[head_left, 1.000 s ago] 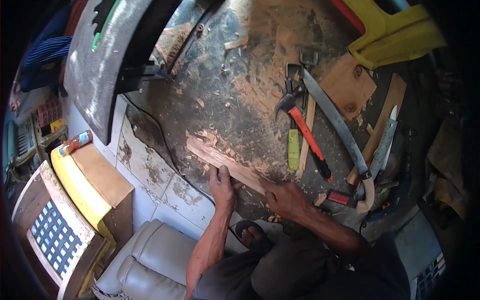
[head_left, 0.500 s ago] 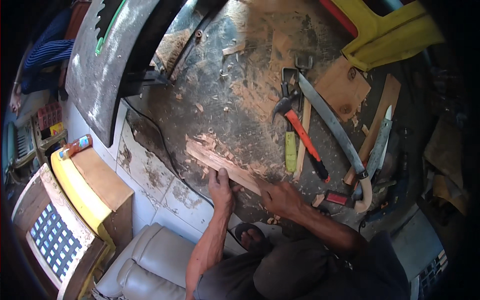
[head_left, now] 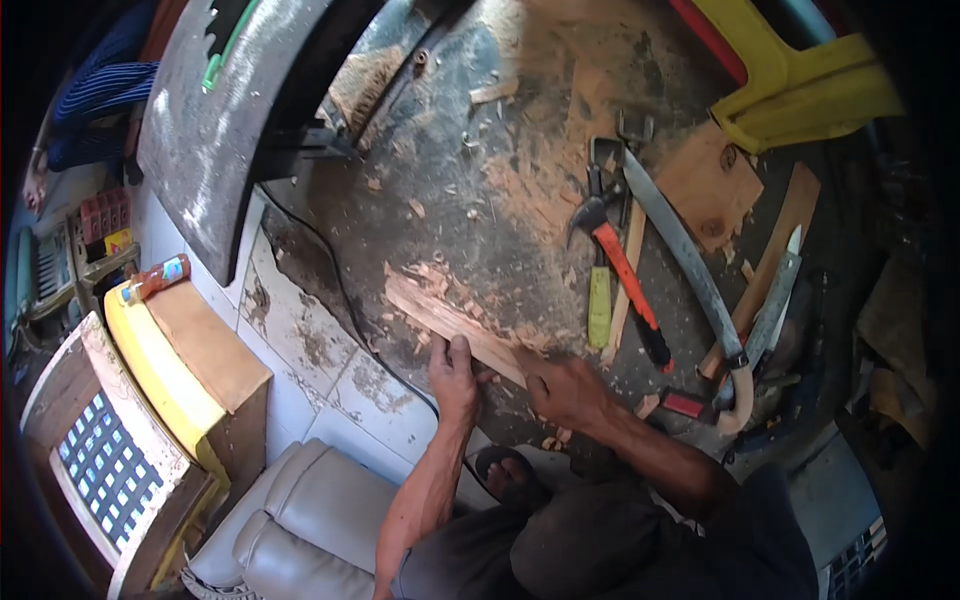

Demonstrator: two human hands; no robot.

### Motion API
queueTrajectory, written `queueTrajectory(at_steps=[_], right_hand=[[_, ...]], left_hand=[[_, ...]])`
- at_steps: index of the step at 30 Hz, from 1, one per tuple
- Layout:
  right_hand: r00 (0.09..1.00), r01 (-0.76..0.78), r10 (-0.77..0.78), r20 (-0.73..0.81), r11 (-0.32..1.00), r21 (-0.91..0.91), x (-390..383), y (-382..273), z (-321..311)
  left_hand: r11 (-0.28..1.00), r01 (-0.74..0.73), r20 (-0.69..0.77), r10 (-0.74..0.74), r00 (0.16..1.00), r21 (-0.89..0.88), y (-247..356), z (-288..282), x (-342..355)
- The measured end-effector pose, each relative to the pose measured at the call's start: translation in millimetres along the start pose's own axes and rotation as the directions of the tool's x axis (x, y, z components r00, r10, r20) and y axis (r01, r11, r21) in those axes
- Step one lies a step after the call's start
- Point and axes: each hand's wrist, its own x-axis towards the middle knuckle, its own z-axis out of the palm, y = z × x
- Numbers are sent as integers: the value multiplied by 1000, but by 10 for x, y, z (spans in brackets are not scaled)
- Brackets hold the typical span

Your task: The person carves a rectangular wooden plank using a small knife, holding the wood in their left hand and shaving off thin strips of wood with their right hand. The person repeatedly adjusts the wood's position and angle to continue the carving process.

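Observation:
A long, pale piece of wood [head_left: 440, 318] lies slantwise over the floor, its upper face roughly cut and strewn with shavings. My left hand [head_left: 457, 385] grips its near edge around the middle, thumb up along the side. At the wood's right end is my right hand [head_left: 572, 398], closed, knuckles up. A dark edge shows by its fingers, but what they hold is hidden. Wood chips [head_left: 435, 275] are heaped along the far side of the piece.
Right of the wood lie an orange-handled hammer [head_left: 622, 270], a yellow-green-handled tool [head_left: 599, 310], a long curved blade [head_left: 682, 245], a knife [head_left: 778, 300] and a flat board [head_left: 710, 185]. A black cable [head_left: 335, 265] crosses the left side. A grey cushioned seat [head_left: 335, 510] stands near left.
The whole view has shifted slightly, so things sit a little farther right. Both hands stay at about the same places on the wood.

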Motion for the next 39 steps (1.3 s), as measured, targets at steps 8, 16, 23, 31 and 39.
queueTrajectory(at_steps=[8, 16, 23, 31, 39], right_hand=[[998, 65, -64, -26, 998, 11, 123, 26, 76], [998, 63, -64, -27, 998, -24, 151, -60, 65], [998, 53, -53, -30, 998, 13, 186, -65, 90], [999, -7, 7, 36, 1000, 4, 277, -263, 19], [998, 51, -51, 23, 999, -14, 412, -122, 106]], left_hand=[[1000, -5, -9, 5, 1000, -15, 42, 42, -75], [1000, -16, 1, 16, 1000, 12, -12, -25, -7], [1000, 22, 23, -22, 999, -4, -22, 12, -102], [1000, -6, -42, 7, 999, 20, 58, 45, -74], [998, -6, -12, 7, 1000, 62, 41, 7, -86]])
